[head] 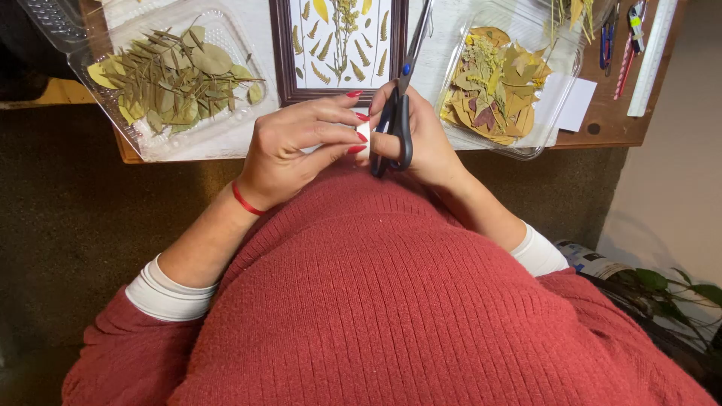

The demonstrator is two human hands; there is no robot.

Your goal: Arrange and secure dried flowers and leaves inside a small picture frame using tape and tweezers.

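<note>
Scissors [401,90], black-handled with long steel blades pointing away, are gripped by the right hand [421,139]. Small white paper piece [364,137], rectangular, sits between both hands, pinched by the left hand [297,146] fingertips.

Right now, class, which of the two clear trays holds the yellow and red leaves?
The clear tray on the right, beside the right hand; the left tray holds only green leaves.
</note>
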